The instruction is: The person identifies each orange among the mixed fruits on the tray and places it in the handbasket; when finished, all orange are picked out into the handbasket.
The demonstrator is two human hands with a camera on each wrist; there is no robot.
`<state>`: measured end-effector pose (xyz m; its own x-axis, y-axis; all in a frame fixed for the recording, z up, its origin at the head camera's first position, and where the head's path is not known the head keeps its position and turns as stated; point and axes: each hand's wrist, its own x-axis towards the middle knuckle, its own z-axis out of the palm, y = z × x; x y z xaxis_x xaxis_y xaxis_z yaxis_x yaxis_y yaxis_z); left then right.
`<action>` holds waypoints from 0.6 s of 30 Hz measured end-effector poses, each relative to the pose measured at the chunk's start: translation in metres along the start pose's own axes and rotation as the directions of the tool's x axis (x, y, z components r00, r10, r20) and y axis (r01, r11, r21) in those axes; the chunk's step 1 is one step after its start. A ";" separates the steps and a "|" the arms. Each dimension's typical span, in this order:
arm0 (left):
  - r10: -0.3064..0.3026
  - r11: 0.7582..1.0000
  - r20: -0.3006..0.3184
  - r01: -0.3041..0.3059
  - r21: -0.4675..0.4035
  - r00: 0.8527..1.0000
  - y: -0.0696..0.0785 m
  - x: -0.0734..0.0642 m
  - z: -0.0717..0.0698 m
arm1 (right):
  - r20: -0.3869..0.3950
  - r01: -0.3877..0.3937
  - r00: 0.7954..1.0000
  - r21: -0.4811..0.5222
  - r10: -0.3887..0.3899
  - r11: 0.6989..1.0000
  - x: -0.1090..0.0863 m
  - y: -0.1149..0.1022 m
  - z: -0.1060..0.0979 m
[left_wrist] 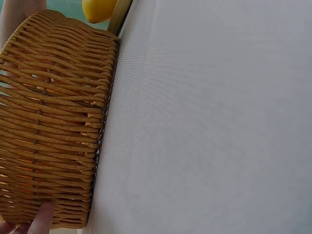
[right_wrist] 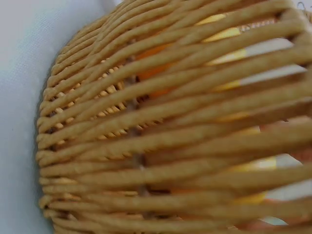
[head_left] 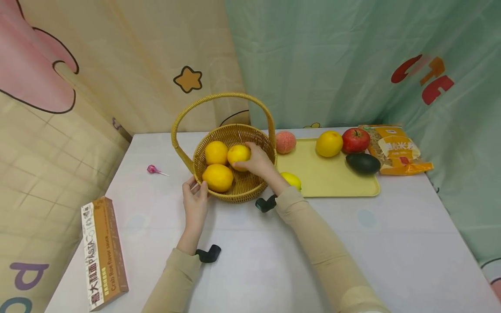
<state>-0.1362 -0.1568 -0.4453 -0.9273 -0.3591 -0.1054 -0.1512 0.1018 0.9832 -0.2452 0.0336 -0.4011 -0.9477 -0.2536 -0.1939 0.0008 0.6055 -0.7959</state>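
Observation:
A wicker basket [head_left: 250, 191] with a tall arched handle stands on the table. My right hand [head_left: 258, 163] reaches over its right rim and grips an orange [head_left: 238, 156] inside, thumb and fingers around it. Beside that fruit lie a second orange [head_left: 216, 152] and a larger oval yellow fruit [head_left: 218, 178]. At the basket's front left, my left hand [head_left: 195, 200] holds the side near the rim; in the left wrist view its fingertip [left_wrist: 44, 214] presses the weave. The right wrist view shows the woven wall [right_wrist: 122, 146] close up, hiding the right hand.
Right of the basket, a yellow tray [head_left: 328, 182] bears a yellow fruit [head_left: 329, 144], a pomegranate [head_left: 356, 140] and an avocado [head_left: 363, 164]. A pink fruit [head_left: 285, 142] and lemon [head_left: 291, 180] sit by its left edge. A food bag [head_left: 399, 150], lollipop [head_left: 152, 169] and pasta box [head_left: 103, 252] lie around.

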 end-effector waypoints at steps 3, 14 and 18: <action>0.007 1.000 0.001 -0.007 0.007 1.000 -0.001 0.000 0.000 | 0.002 0.007 1.000 0.013 -0.007 1.000 -0.006 -0.001 -0.006; 0.016 1.000 0.001 -0.016 0.002 1.000 0.000 0.000 -0.001 | -0.211 0.148 0.971 0.177 -0.109 0.973 -0.038 0.016 -0.039; 0.015 1.000 0.002 -0.015 -0.001 1.000 0.000 0.000 -0.002 | -0.296 0.193 0.949 0.256 -0.113 0.947 -0.050 0.033 -0.052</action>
<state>-0.1360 -0.1585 -0.4454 -0.9301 -0.3559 -0.0910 -0.1370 0.1062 0.9849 -0.2147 0.1053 -0.3875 -0.9935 -0.0855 0.0757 -0.1000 0.3315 -0.9382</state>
